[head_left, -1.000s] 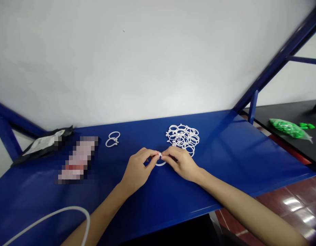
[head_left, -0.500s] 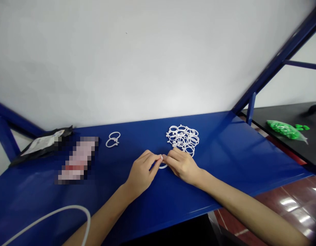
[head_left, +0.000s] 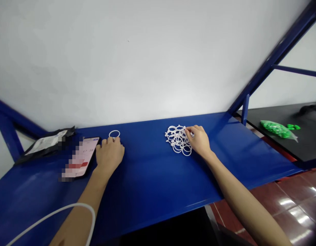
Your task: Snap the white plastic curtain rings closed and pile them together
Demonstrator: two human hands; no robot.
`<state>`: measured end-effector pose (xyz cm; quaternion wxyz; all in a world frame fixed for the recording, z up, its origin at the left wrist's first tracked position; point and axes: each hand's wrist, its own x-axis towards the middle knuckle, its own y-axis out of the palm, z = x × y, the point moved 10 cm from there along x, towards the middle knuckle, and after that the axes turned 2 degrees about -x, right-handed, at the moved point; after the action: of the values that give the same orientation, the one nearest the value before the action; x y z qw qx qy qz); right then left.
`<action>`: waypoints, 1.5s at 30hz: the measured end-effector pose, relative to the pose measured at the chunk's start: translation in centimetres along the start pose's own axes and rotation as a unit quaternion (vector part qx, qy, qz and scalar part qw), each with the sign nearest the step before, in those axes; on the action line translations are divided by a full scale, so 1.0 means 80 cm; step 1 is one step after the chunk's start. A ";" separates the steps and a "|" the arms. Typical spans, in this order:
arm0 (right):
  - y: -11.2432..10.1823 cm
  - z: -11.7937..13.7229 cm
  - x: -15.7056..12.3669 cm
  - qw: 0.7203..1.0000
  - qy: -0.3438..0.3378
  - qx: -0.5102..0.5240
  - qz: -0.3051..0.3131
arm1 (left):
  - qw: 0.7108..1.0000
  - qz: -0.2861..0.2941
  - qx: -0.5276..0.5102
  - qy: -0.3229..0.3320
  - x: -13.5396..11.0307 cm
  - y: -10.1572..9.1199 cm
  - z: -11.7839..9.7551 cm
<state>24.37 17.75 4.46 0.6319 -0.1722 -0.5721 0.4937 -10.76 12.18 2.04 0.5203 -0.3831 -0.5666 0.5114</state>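
My left hand [head_left: 110,153] rests knuckles up on the blue shelf [head_left: 152,177], fingers curled. Its fingertips touch a small white ring [head_left: 114,133] that shows just beyond them; what lies under the palm is hidden. My right hand [head_left: 199,140] reaches into the right side of a pile of white plastic rings [head_left: 177,140]. Its thumb and fingers are pinched on one ring at the pile's upper edge.
A phone [head_left: 81,156] lies left of my left hand, with a black packet [head_left: 46,141] beyond it. A white cable [head_left: 52,215] loops at the lower left. Blue frame struts [head_left: 270,58] rise on the right. A green bag [head_left: 275,128] sits on a black table [head_left: 288,143].
Both hands were pinching one ring together mid-shelf. Now they have parted: my left hand went left to the rings by the phone, my right hand went back to the pile.
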 end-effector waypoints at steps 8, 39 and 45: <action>-0.008 0.000 -0.001 0.999 -0.003 -0.026 -0.037 | 0.999 0.002 -0.013 0.044 -0.006 -0.012 -0.020; 0.007 0.152 -0.069 0.923 -0.159 0.331 0.115 | 0.685 0.129 -0.717 0.005 -0.057 0.011 -0.125; 0.008 0.156 -0.071 0.916 -0.186 0.331 0.128 | 0.702 0.107 -0.704 0.007 -0.060 0.013 -0.122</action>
<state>13.78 9.02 4.37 0.4663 0.0700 -0.4568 0.7543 -0.47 9.47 -0.58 0.0447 -0.6997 -0.7129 0.0129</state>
